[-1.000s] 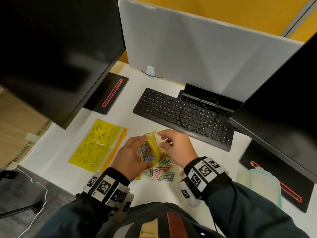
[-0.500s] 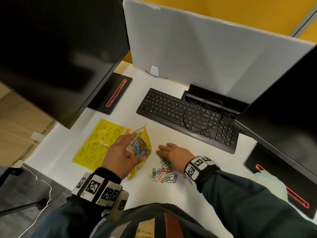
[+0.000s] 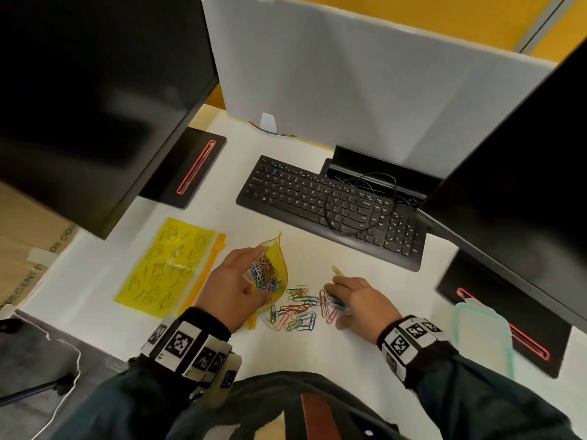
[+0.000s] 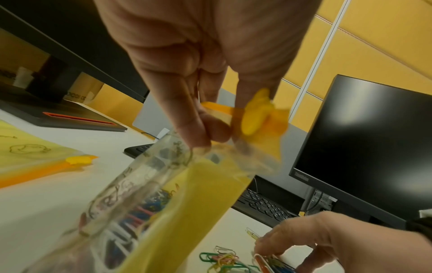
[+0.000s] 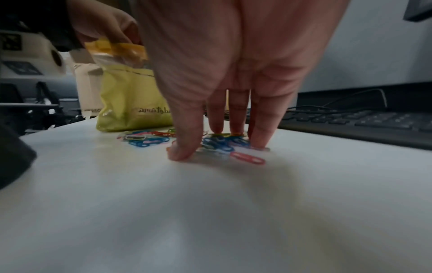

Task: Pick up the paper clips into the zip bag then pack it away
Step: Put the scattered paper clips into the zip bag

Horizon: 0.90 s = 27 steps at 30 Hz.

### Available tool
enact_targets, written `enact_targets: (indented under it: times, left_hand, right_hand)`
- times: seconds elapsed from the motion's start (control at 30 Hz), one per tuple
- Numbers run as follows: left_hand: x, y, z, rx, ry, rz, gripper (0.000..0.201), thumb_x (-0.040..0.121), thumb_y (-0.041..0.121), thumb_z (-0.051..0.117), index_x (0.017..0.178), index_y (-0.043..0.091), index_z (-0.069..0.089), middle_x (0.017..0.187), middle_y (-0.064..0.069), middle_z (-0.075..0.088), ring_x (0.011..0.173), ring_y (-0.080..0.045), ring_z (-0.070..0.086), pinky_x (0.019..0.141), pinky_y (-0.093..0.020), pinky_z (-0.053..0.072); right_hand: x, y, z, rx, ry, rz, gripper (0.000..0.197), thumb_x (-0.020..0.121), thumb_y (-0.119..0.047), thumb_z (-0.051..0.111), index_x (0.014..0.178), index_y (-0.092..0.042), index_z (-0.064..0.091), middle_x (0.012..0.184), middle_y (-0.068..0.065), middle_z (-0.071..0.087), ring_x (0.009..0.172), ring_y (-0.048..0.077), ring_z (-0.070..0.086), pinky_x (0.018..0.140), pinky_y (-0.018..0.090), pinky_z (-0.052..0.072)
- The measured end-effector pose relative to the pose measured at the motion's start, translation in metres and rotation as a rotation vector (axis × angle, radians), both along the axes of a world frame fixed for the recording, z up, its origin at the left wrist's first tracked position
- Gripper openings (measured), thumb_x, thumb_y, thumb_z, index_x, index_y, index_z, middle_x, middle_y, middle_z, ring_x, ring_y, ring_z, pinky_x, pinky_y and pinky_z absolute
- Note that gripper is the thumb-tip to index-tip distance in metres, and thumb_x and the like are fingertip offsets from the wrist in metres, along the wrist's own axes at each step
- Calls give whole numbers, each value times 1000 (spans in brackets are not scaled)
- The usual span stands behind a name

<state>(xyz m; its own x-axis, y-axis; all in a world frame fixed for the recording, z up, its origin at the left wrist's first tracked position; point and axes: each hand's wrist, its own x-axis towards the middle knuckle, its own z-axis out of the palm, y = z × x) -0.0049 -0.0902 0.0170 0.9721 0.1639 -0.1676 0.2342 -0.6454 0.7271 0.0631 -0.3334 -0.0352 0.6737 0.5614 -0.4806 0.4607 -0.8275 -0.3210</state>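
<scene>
Right hand (image 3: 360, 301) has slid right onto paper clips (image 3: 295, 308); left hand (image 3: 233, 285) pinches zip bag (image 3: 270, 271).

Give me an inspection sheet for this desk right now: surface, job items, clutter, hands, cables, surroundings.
Surface: white desk.
Job's things: zip bag upright, partly filled; loose paper clips beside it.
Clutter: flat yellow pouch, lidded container.
Hands: left hand pinches the bag's top; right hand has its fingers down on clips.
Cables: black cable looped over keyboard.
Surroundings: two dark monitors, grey divider.
</scene>
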Motion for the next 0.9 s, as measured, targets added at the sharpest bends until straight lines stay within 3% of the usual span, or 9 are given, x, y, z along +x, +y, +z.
enact_targets:
  times: [0.17, 0.33, 0.43, 0.53, 0.63, 0.67, 0.77, 0.9]
  left_hand:
    - [1, -6, 0, -12, 3, -18, 75, 65, 14, 78, 131, 24, 43, 118, 13, 43, 55, -8, 48, 58, -7, 36]
    - [0, -7, 1, -16, -2, -30, 75, 65, 13, 78, 131, 23, 43, 125, 6, 46, 54, -8, 47, 58, -8, 37]
    - [0, -7, 0, -16, -7, -30, 76, 65, 13, 78, 132, 22, 42, 126, 5, 46, 54, -8, 47, 58, -8, 37]
    - [-1, -7, 0, -24, -10, -30, 77, 65, 14, 78, 132, 22, 41, 123, 7, 44, 54, -9, 48, 58, -9, 38]
    - [-1, -7, -2, -30, -14, -43, 80, 63, 17, 79, 133, 23, 41, 117, 13, 40, 52, -9, 48, 57, -6, 37]
    - [0, -7, -3, -31, -18, -49, 81, 62, 18, 80, 132, 23, 41, 116, 14, 40, 52, -9, 48, 55, -4, 37]
    - [0, -8, -4, -32, -18, -56, 82, 61, 19, 80, 133, 23, 41, 117, 14, 40, 51, -8, 50, 54, -2, 37]
    - [-1, -3, -3, -46, -14, -32, 82, 61, 18, 81, 132, 23, 41, 116, 13, 40, 53, -7, 50, 55, -3, 39]
  right_hand:
    - [-11, 19, -11, 131, -125, -73, 30, 88, -15, 53, 115, -16, 64, 116, 6, 61, 110, 27, 55, 88, 33, 49]
    - [-16, 31, -12, 89, -182, -100, 21, 86, -8, 48, 101, -5, 61, 103, 13, 59, 95, 32, 58, 75, 34, 48]
    - [-15, 31, -5, 110, -145, -181, 18, 84, -6, 48, 96, -6, 61, 101, 12, 61, 93, 31, 59, 75, 30, 45]
    - [-11, 32, 13, 266, -85, -364, 20, 83, -3, 52, 94, -12, 68, 96, 8, 69, 87, 23, 63, 76, 23, 46]
    - [-6, 53, 43, 554, -8, -529, 13, 80, -7, 67, 89, -15, 71, 77, -5, 67, 67, 4, 59, 65, 7, 43]
    - [-4, 63, 53, 635, 30, -536, 13, 77, -7, 70, 87, -16, 71, 71, -9, 64, 64, 1, 56, 63, 8, 44]
    - [-2, 91, 70, 761, 126, -505, 13, 74, -8, 73, 84, -17, 71, 68, -8, 61, 64, 10, 57, 68, 27, 52]
    - [6, 94, 69, 770, 111, -510, 13, 79, -17, 70, 92, -16, 73, 80, -7, 67, 73, 7, 60, 78, 26, 51]
